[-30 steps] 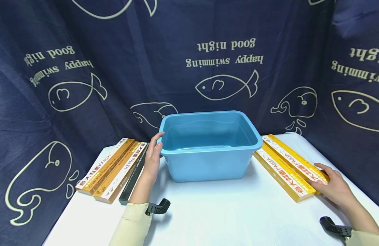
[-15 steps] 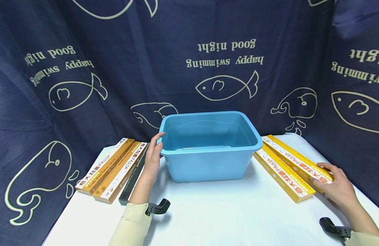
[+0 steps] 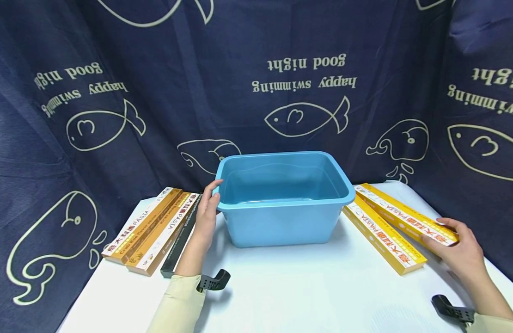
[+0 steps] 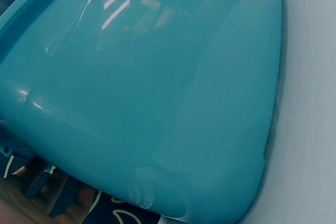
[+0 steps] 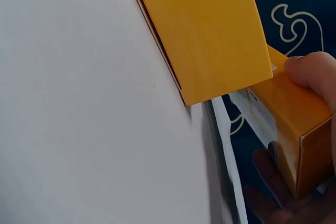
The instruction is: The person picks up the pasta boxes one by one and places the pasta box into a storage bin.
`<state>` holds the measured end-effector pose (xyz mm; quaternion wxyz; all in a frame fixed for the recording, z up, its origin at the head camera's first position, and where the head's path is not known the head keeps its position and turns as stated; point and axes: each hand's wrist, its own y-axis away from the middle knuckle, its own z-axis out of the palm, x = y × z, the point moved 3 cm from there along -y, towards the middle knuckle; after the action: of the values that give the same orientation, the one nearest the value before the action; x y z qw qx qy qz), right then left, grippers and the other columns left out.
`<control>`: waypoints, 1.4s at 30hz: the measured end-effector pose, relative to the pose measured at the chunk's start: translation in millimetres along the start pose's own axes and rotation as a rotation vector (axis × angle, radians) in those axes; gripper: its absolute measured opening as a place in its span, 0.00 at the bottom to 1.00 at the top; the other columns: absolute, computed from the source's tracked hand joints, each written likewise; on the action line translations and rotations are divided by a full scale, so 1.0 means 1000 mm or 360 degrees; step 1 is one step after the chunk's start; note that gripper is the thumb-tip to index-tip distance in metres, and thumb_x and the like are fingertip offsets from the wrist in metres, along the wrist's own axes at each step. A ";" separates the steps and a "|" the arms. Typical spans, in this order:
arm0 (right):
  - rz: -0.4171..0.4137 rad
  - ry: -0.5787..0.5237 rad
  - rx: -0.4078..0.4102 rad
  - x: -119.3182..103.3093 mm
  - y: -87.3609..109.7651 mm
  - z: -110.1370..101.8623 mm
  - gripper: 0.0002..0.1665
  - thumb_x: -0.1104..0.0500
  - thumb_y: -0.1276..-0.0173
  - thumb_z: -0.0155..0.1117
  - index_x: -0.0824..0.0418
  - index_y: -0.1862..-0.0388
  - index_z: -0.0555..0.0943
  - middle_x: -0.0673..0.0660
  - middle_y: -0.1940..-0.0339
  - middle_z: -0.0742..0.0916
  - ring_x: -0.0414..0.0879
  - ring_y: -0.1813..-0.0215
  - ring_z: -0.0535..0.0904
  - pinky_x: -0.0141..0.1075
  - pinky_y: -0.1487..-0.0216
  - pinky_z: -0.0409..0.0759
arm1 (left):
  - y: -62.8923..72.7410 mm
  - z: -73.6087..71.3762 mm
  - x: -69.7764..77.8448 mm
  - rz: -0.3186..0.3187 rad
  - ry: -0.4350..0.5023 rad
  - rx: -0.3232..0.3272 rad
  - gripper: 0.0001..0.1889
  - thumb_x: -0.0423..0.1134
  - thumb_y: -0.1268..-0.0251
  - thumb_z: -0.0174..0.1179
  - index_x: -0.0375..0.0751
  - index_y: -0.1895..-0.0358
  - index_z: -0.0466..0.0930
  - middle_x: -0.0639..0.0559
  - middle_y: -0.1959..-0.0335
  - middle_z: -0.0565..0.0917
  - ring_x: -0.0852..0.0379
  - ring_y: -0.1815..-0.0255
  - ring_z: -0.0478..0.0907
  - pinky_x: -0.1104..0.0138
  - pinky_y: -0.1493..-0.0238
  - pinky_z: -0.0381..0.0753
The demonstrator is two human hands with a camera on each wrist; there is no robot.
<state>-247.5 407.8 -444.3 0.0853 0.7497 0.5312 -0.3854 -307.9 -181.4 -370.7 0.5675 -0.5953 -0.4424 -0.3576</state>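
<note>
A light blue plastic bin stands upright in the middle of the table, with nothing showing inside it in the head view. My left hand holds its left rim, fingertips over the edge. At the right, my right hand grips the near end of a yellow pasta box, thumb on one side and fingers on the other. That end of the held box is raised off the table in the right wrist view. Left of it a second yellow pasta box lies flat, its far end by the bin.
On the left lie two orange-brown and white pasta boxes side by side, one labelled crab roe flavor. A black box lies between them and my left forearm. A dark blue curtain with fish drawings hangs behind the white table.
My right hand has lifted the near end of the outer yellow box and swung it slightly to the right. My left hand and the bin have stayed still.
</note>
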 end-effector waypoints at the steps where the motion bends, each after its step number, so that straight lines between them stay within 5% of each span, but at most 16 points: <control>1: 0.0009 -0.0006 0.0006 0.000 0.000 0.000 0.48 0.44 0.38 0.72 0.62 0.26 0.63 0.69 0.34 0.70 0.51 0.48 0.65 0.41 0.50 0.61 | 0.000 0.000 0.000 -0.0003 -0.0001 -0.0001 0.24 0.51 0.23 0.40 0.57 0.28 0.65 0.52 0.22 0.59 0.47 0.21 0.56 0.40 0.24 0.55; 5: 0.0037 -0.0035 0.0022 0.002 0.000 0.000 0.50 0.43 0.39 0.72 0.61 0.25 0.62 0.68 0.34 0.70 0.31 0.53 0.60 0.35 0.51 0.60 | 0.000 -0.001 -0.001 -0.0003 0.0005 -0.0001 0.24 0.51 0.24 0.41 0.57 0.28 0.65 0.52 0.22 0.59 0.47 0.22 0.56 0.40 0.24 0.55; 13: 0.0135 -0.0073 -0.0006 0.004 -0.002 0.002 0.53 0.41 0.37 0.70 0.58 0.21 0.57 0.68 0.28 0.67 0.52 0.45 0.64 0.29 0.54 0.61 | 0.000 0.000 0.000 0.0009 0.0003 0.0001 0.24 0.50 0.24 0.41 0.56 0.28 0.65 0.52 0.22 0.59 0.47 0.22 0.57 0.40 0.25 0.57; 17: 0.0173 -0.0152 0.0035 0.006 -0.001 0.002 0.51 0.41 0.38 0.71 0.51 0.21 0.58 0.65 0.30 0.67 0.39 0.47 0.65 0.18 0.58 0.60 | 0.000 0.000 0.000 0.0014 0.0003 -0.0001 0.24 0.49 0.24 0.41 0.56 0.28 0.65 0.52 0.22 0.59 0.46 0.22 0.58 0.40 0.26 0.59; 22: 0.0209 -0.0312 0.0115 0.006 0.002 0.000 0.46 0.45 0.38 0.72 0.39 0.24 0.61 0.44 0.38 0.71 0.23 0.52 0.61 0.09 0.62 0.61 | 0.000 0.001 -0.001 0.0016 0.0000 -0.0004 0.24 0.49 0.24 0.41 0.56 0.28 0.65 0.52 0.22 0.59 0.46 0.22 0.58 0.39 0.27 0.60; 28: 0.0345 -0.0354 0.0146 0.001 0.001 -0.003 0.45 0.45 0.35 0.70 0.35 0.24 0.59 0.43 0.35 0.69 0.29 0.43 0.63 0.08 0.53 0.62 | 0.001 0.000 -0.002 0.0015 0.0006 0.0011 0.24 0.50 0.24 0.41 0.56 0.28 0.65 0.52 0.21 0.59 0.46 0.22 0.57 0.39 0.26 0.58; 32: 0.0438 -0.0444 0.0203 -0.006 -0.001 -0.005 0.43 0.50 0.34 0.69 0.34 0.25 0.59 0.26 0.47 0.64 0.31 0.41 0.65 0.08 0.50 0.65 | 0.001 0.000 -0.002 0.0020 0.0003 0.0010 0.24 0.51 0.23 0.40 0.56 0.27 0.65 0.52 0.21 0.58 0.46 0.22 0.57 0.39 0.26 0.58; 42: 0.0400 -0.0734 0.0284 -0.018 -0.005 -0.016 0.36 0.59 0.35 0.69 0.32 0.34 0.67 0.27 0.55 0.66 0.23 0.60 0.67 0.10 0.69 0.68 | 0.000 0.001 -0.003 0.0024 0.0010 0.0017 0.24 0.51 0.23 0.40 0.57 0.28 0.65 0.52 0.22 0.59 0.44 0.24 0.60 0.37 0.29 0.61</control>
<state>-246.7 405.7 -420.1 0.1848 0.7067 0.3647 -0.5775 -309.1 -180.5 -374.0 0.5749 -0.5944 -0.4380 -0.3528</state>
